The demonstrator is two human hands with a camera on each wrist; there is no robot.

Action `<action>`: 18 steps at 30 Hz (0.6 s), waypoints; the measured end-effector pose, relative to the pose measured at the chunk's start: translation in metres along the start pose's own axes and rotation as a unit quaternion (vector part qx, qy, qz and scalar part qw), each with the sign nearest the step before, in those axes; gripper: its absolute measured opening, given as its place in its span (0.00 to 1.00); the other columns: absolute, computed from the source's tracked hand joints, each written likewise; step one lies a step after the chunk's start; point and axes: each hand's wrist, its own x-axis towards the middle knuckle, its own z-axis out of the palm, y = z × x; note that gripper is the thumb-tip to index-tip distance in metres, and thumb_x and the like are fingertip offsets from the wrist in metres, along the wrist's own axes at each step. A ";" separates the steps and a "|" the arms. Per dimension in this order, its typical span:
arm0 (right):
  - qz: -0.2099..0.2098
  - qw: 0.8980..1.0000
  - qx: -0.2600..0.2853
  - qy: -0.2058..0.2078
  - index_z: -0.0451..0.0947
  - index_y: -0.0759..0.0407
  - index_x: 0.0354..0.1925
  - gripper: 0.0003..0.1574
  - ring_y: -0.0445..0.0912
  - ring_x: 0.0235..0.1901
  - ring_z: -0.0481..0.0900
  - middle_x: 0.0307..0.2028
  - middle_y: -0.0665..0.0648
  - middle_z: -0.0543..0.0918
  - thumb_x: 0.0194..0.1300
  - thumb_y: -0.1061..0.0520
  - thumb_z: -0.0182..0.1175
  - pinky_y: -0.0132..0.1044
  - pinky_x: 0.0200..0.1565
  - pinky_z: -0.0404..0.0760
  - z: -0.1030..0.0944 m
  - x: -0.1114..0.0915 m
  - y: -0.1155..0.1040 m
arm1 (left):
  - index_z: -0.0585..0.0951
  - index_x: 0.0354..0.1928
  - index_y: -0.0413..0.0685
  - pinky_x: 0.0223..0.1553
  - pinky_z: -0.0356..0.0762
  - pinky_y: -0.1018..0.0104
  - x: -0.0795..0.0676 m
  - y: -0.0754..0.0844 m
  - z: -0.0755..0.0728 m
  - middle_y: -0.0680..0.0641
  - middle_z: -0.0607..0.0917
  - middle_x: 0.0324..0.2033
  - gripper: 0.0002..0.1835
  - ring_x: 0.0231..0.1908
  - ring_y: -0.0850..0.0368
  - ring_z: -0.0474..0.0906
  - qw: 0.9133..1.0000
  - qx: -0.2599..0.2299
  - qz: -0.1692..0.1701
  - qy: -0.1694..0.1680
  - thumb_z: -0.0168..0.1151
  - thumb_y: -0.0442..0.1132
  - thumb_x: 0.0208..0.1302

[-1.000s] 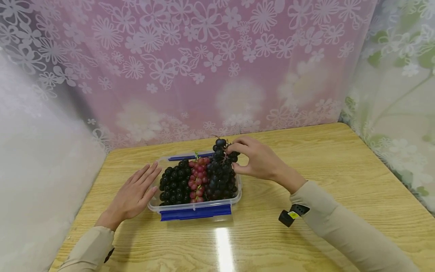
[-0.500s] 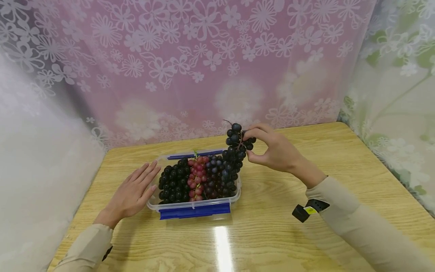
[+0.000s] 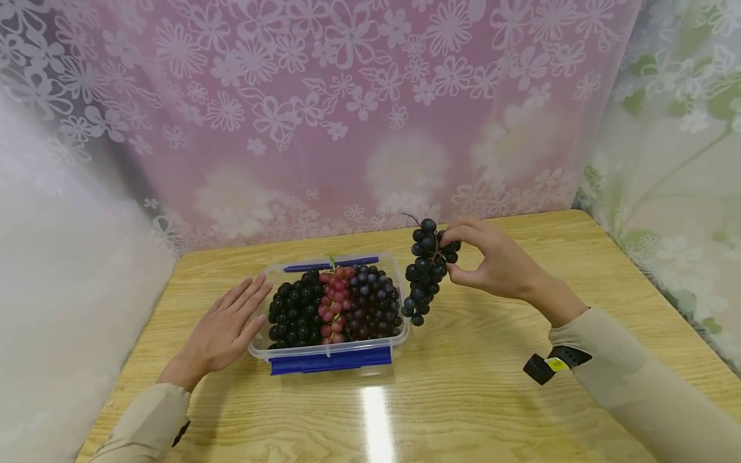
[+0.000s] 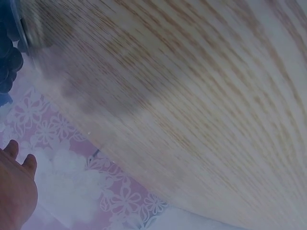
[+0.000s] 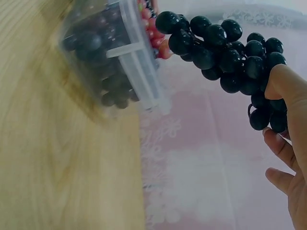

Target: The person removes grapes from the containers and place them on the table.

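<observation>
1. At two o'clock from the container (image 3: 347,349), the black bunch (image 3: 425,271) hangs over the counter (image 3: 463,386), its upper part pinched by the right hand (image 3: 499,263).
2. At nine o'clock, the left hand (image 3: 217,334) lies with fingers straight beside the container; contact cannot be told.
3. Pinched so high, the bunch could tear under its own weight; swinging toward nine o'clock, its tip might catch the container.
</observation>
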 end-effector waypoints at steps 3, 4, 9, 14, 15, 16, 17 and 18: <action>0.001 1.000 -0.003 -0.006 0.78 0.56 0.44 0.21 0.46 0.44 0.75 0.46 0.52 0.78 0.49 0.64 0.66 0.44 0.42 0.74 0.004 -0.009 0.006 | 0.53 0.75 0.51 0.69 0.45 0.51 -0.001 0.000 0.001 0.48 0.50 0.74 0.34 0.70 0.43 0.49 1.000 -0.003 0.000 0.002 0.51 0.44 0.71; 0.002 1.000 -0.002 -0.009 0.78 0.56 0.44 0.21 0.46 0.43 0.75 0.45 0.52 0.78 0.49 0.65 0.66 0.44 0.41 0.74 0.005 -0.012 0.008 | 0.53 0.75 0.51 0.69 0.44 0.52 -0.001 0.000 0.001 0.48 0.50 0.74 0.34 0.70 0.43 0.49 1.000 -0.004 -0.001 0.001 0.52 0.43 0.71; 0.003 0.999 -0.007 -0.031 0.78 0.55 0.44 0.20 0.45 0.42 0.75 0.44 0.50 0.78 0.49 0.64 0.66 0.43 0.40 0.75 0.017 -0.025 0.017 | 0.54 0.75 0.50 0.69 0.45 0.51 -0.001 0.001 0.001 0.49 0.49 0.74 0.34 0.71 0.43 0.48 1.000 -0.006 -0.004 0.000 0.52 0.43 0.71; 0.007 0.998 -0.012 -0.064 0.77 0.53 0.44 0.20 0.44 0.43 0.74 0.44 0.49 0.77 0.50 0.62 0.66 0.43 0.40 0.76 0.029 -0.035 0.024 | 0.54 0.75 0.50 0.68 0.47 0.48 0.000 0.000 0.001 0.48 0.50 0.74 0.34 0.71 0.43 0.48 1.000 -0.007 -0.004 0.002 0.53 0.42 0.71; 0.010 0.997 -0.011 -0.071 0.77 0.53 0.45 0.20 0.44 0.43 0.74 0.44 0.49 0.76 0.51 0.62 0.66 0.43 0.40 0.76 0.032 -0.036 0.025 | 0.54 0.75 0.50 0.68 0.47 0.47 0.000 0.000 0.002 0.47 0.50 0.74 0.34 0.71 0.43 0.48 1.000 -0.008 -0.005 0.002 0.52 0.42 0.71; 0.014 0.997 -0.011 -0.079 0.77 0.52 0.45 0.20 0.44 0.43 0.74 0.44 0.49 0.76 0.51 0.63 0.66 0.43 0.40 0.76 0.034 -0.037 0.026 | 0.54 0.75 0.50 0.68 0.47 0.48 0.000 0.000 0.002 0.48 0.50 0.74 0.34 0.71 0.44 0.48 1.000 -0.008 -0.007 0.002 0.52 0.42 0.71; 0.019 0.996 -0.009 -0.087 0.77 0.52 0.45 0.21 0.44 0.44 0.75 0.44 0.49 0.76 0.51 0.63 0.66 0.43 0.40 0.77 0.036 -0.039 0.027 | 0.53 0.75 0.51 0.68 0.46 0.48 0.000 0.001 0.002 0.48 0.50 0.74 0.34 0.71 0.44 0.48 1.000 -0.009 -0.008 0.001 0.52 0.42 0.71; 0.025 0.995 -0.008 -0.095 0.77 0.52 0.46 0.21 0.44 0.44 0.75 0.44 0.49 0.76 0.51 0.63 0.66 0.43 0.41 0.77 0.039 -0.040 0.028 | 0.53 0.75 0.51 0.68 0.46 0.48 0.000 0.001 0.002 0.48 0.49 0.74 0.34 0.71 0.44 0.48 1.000 -0.011 -0.009 0.000 0.52 0.42 0.71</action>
